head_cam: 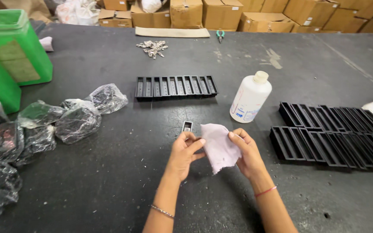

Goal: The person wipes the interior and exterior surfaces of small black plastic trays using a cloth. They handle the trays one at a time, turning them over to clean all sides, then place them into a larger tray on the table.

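My left hand (184,154) and my right hand (247,153) hold a small pale pink cloth (218,144) between them, low over the dark table (109,172). The left hand pinches its left edge, the right hand grips its right side. Just beyond the left fingers a small black rectangular part (187,126) lies on the table. A white plastic bottle (250,97) with a cream cap stands a little past the right hand.
A row of black trays (175,86) sits mid-table, more black trays (331,134) stack at the right. Clear bags of dark parts (65,118) pile at the left beside green bins (16,45). Small metal pieces (153,47), pliers (220,35) and cardboard boxes (221,15) lie at the far edge.
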Motion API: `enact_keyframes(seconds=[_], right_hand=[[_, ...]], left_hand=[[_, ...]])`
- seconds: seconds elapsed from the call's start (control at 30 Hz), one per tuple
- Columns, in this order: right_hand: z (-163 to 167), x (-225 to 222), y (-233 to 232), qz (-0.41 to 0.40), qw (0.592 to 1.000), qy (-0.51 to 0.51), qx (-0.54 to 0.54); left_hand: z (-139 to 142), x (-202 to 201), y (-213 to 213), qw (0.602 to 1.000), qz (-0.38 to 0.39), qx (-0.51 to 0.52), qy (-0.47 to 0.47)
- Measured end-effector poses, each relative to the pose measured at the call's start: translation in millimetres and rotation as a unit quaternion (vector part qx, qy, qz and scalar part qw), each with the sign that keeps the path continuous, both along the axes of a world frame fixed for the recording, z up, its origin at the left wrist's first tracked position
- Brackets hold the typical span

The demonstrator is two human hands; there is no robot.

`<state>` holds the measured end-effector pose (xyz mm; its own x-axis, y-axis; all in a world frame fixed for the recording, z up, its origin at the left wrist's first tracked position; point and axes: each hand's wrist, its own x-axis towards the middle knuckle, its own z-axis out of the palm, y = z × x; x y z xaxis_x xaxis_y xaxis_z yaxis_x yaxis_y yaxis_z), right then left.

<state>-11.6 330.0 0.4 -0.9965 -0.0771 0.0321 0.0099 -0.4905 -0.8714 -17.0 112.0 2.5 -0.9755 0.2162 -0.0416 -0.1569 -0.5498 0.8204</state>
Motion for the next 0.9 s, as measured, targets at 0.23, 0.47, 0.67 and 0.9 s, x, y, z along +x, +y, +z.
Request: enact_keyframes(seconds=[0.23, 0.47, 0.67, 0.9], right_hand=[[31, 15, -23, 0.002, 1.0, -0.016, 0.017], [33, 17, -5, 0.064, 0.991, -0.052, 0.106], [-5, 0, 8, 0.057, 0.992, -0.042, 0.102], [13, 10, -7, 0.114, 0.991, -0.064, 0.036]], left_hand=[[15, 11, 4, 0.995, -0.094, -0.039, -0.01], [1, 6, 2, 0.991, -0.034, -0.108, 0.069], [-5, 5, 3, 0.996, -0.042, -0.065, 0.048], [-17, -1, 9, 1.0, -0.016, 0.01, 0.008]])
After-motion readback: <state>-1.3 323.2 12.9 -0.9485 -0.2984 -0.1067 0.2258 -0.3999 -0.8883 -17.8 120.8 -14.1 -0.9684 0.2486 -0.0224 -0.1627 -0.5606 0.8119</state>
